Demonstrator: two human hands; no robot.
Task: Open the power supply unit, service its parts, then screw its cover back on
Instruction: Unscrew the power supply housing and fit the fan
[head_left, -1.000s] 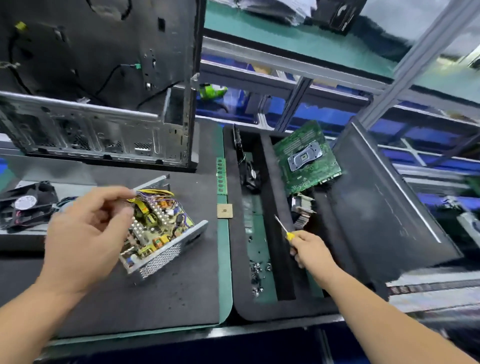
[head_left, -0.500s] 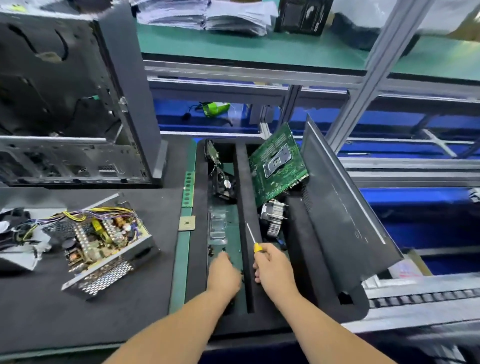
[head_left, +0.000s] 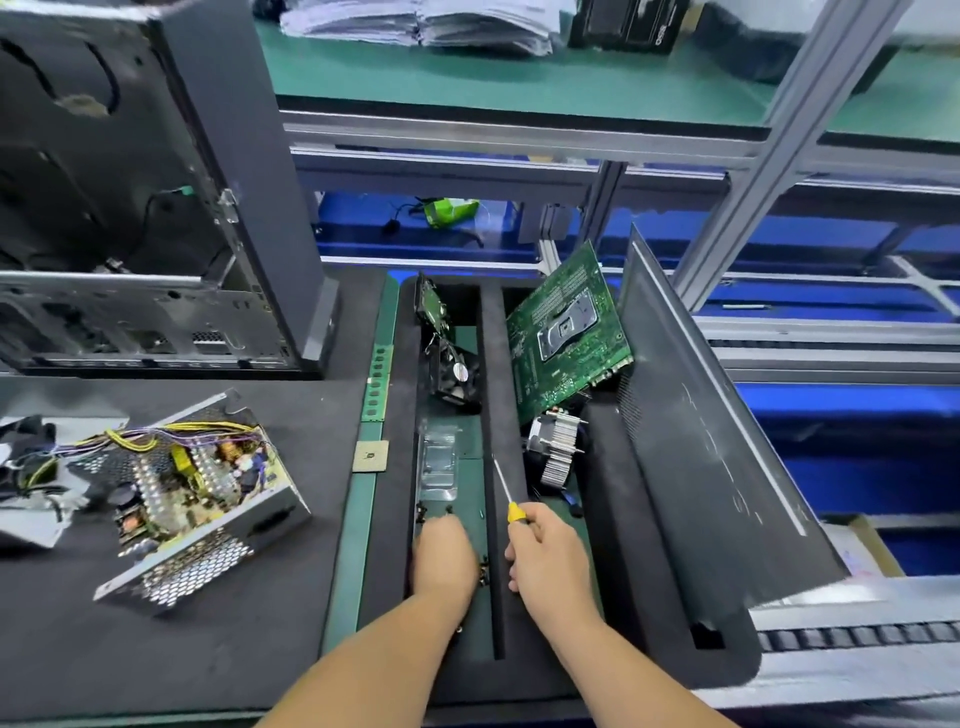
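A: Black mats (head_left: 171, 644) are laid on the bench under metal shelving, and a foam tray (head_left: 540, 675) with slots is seen at the centre.

B: Where is the power supply unit (head_left: 192, 493) found?

A: It is left open on the mat, well apart from both hands, its board and wires exposed. One second ago the left hand (head_left: 444, 558) was held just above it; now this hand is lowered into the tray slot, among small dark screws (head_left: 484, 569).

B: Is something gripped there?

A: It cannot be told; the fingers are hidden. The right hand (head_left: 548, 551) is clamped on the yellow-handled screwdriver (head_left: 506, 493). Probably screws are being collected, so the closing of the cover is being prepared.
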